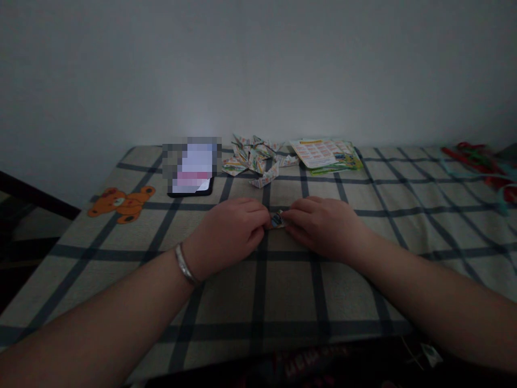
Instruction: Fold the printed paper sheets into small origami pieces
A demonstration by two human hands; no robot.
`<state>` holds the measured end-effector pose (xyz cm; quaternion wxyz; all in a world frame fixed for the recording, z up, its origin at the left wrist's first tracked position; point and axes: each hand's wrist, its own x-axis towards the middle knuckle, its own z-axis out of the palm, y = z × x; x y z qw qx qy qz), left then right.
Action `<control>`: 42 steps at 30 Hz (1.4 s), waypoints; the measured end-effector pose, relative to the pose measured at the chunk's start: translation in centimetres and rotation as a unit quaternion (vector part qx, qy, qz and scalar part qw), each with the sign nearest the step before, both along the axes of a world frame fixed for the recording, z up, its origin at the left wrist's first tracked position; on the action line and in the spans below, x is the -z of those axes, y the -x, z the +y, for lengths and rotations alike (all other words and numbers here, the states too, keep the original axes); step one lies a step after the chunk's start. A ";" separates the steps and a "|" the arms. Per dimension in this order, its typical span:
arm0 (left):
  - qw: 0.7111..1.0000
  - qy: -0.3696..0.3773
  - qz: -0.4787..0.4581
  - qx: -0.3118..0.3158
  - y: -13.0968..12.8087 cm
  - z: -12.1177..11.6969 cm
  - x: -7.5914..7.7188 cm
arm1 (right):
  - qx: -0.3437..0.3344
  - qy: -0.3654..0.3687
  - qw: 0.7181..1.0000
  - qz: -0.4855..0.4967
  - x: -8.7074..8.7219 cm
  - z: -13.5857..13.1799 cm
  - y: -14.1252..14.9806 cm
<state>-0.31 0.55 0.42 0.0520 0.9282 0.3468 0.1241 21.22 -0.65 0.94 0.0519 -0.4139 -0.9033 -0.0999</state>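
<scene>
Between my two hands is a small folded piece of printed paper (277,219), just above or on the checked cloth. My left hand (232,229), with a silver bangle (184,264) at its wrist, pinches the paper's left end. The right end is pinched by the fingers of my right hand (325,223). Most of the paper is hidden by my fingertips. Farther back lies a loose heap of folded printed paper pieces (252,156). To the right of the heap rests a stack of flat printed sheets (319,155) with green edges.
A phone (194,170) with a lit, blurred screen lies at the back left. An orange bear-shaped cutout (121,203) is near the left edge of the checked tablecloth (226,302). Red and pale blue strips (480,161) lie at the far right. Behind the table rises a wall (258,70).
</scene>
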 end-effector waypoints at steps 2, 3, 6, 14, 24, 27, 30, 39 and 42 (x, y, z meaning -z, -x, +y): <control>1.000 -0.001 -0.006 0.001 0.0 0.0 0.1 | 0.002 -0.003 1.000 -0.010 0.0 -0.1 0.2; 1.000 -0.002 -0.010 0.002 0.1 0.1 0.1 | 0.003 -0.005 1.000 -0.017 0.0 -0.2 0.3; 1.000 -0.006 -0.021 -0.001 0.1 0.1 0.2 | 0.002 -0.011 0.999 -0.033 0.0 -0.4 0.6; 0.996 0.029 -0.079 -0.026 -0.1 0.2 0.3 | -0.001 0.026 1.000 0.010 0.3 0.0 0.7; 0.987 0.051 -0.150 -0.041 -0.3 0.1 0.1 | 0.040 0.066 0.989 0.127 0.5 0.3 0.5; 0.984 0.054 -0.163 -0.050 -0.4 0.0 0.2 | 0.041 0.090 0.984 0.150 0.4 0.2 0.6; 0.979 0.058 -0.177 -0.079 -0.5 -0.1 0.3 | 0.053 0.122 0.974 0.184 0.3 0.2 0.7; 0.974 0.070 -0.180 -0.117 -0.8 -0.4 0.3 | 0.078 0.200 0.937 0.277 0.2 0.1 1.1; 0.974 0.072 -0.182 -0.113 -0.9 -0.4 0.2 | 0.084 0.229 0.922 0.301 0.3 0.1 1.1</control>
